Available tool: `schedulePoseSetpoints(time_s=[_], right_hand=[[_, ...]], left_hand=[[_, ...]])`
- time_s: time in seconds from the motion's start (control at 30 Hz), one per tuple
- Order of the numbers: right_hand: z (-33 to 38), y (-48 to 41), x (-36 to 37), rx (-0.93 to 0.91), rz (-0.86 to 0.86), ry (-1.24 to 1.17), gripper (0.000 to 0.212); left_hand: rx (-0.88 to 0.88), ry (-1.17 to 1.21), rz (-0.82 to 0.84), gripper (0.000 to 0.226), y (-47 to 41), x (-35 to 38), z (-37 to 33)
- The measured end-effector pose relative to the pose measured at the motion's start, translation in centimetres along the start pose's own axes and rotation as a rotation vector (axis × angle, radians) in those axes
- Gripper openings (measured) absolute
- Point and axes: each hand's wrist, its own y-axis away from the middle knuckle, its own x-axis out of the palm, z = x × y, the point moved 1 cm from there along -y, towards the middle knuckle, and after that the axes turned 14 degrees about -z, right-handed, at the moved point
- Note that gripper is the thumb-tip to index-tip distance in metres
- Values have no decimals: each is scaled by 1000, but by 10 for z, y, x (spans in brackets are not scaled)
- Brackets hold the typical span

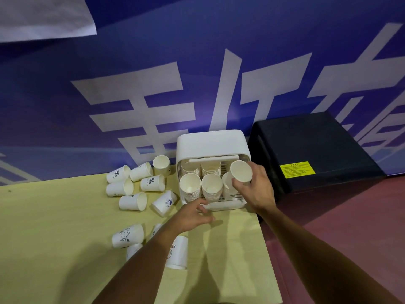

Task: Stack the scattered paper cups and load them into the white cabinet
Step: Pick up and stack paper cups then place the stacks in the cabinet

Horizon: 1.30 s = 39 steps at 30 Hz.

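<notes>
A blue banner (197,62) with huge white characters, cut off at the edges, fills the background. Below it lies the pale yellow worktop (54,238). To the right stands a black box (306,150) bearing a yellow label (297,169) whose print is too small to read. Just beside the box, at the far edge of the worktop, sits the white cabinet (211,143), open at the front, with stacks of cups (211,189) standing in two rows inside. The right hand (256,189) is at the cabinet's right front opening, its fingers (237,184) curled round a paper cup (240,172) tilted with its mouth toward the camera, just above the front right stack. The left hand (192,213) is low at the cabinet's front edge, fingers loosely spread and holding nothing; whether they touch the cabinet cannot be told. The scattered cups (133,201) lie on their sides left of the cabinet and under the left forearm. Two show a "%" mark (151,181), one a round blue logo (168,202), one a cartoon animal (125,234), and one the letters "HE" (173,246).
</notes>
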Motion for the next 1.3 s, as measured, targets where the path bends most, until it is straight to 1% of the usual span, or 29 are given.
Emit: schedulePoseSetpoints(time_s=[0.07,0.13,0.2,0.27,0.4,0.5,0.6,0.7,0.77,0.83,1.07,1.3], right_hand=[[0,-2,5,-15,16,49,70],[-2,-2,13,-65,73,140,72],[-5,-1,21,-141,123,231,70],[-9,0,30,-176,147,277,68],[-13,-4,40,-133,181,295,67],[-15,-6,44,-139,202,321,65],[-15,-5,45,-173,187,346,65],[-10,-2,43,-301,129,380,54],[-5,3,42,-393,113,341,46],[1,10,46,-442,129,275,42],[29,45,69,-507,240,191,33],[53,84,101,-572,388,210,40]], left_hand=[[-9,-5,-3,71,1,-4,3],[-17,0,-11,76,1,-8,5],[-22,9,-24,75,1,-11,6],[-35,28,-35,73,1,-14,7],[-37,26,-50,65,1,-18,11],[-36,28,-69,58,1,-21,13],[-44,38,-85,57,4,-24,17],[-39,35,-95,60,7,-28,19],[-36,36,-100,61,9,-30,20],[-32,23,-107,60,13,-34,22],[-64,58,-140,54,31,-55,37],[-105,71,-200,54,50,-90,78]])
